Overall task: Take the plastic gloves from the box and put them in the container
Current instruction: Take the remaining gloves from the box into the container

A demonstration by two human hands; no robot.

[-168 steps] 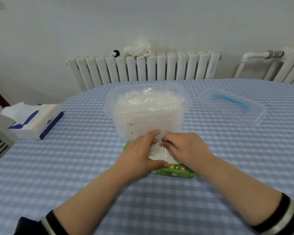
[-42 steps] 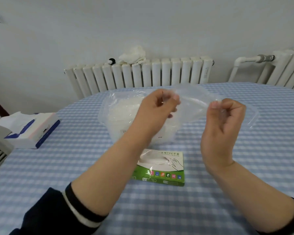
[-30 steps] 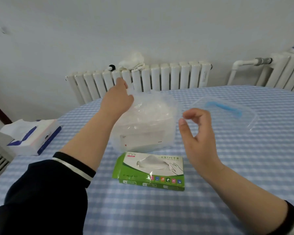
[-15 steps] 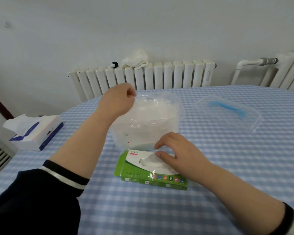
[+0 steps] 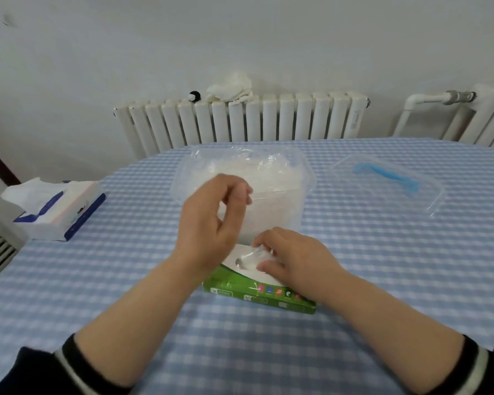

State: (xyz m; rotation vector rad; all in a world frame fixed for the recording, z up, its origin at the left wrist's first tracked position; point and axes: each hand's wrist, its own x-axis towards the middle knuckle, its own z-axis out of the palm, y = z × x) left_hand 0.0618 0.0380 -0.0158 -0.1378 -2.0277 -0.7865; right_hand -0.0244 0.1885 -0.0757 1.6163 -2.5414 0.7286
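The right hand pinches a clear plastic glove at the opening of the flat green cardboard box. The left hand hovers loosely curled, holding nothing. Next it likely lifts to the clear plastic container at twelve o'clock.

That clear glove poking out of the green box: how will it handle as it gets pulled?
The glove looks thin and crumpled, so probably floppy and very light. Its glossy film may slip from the right hand. The flat box might lift with it unless held down.

Wall: we see plain white wall.
Radiator: white radiator against it, rag on top; second radiator at right.
Table: blue-checked table.
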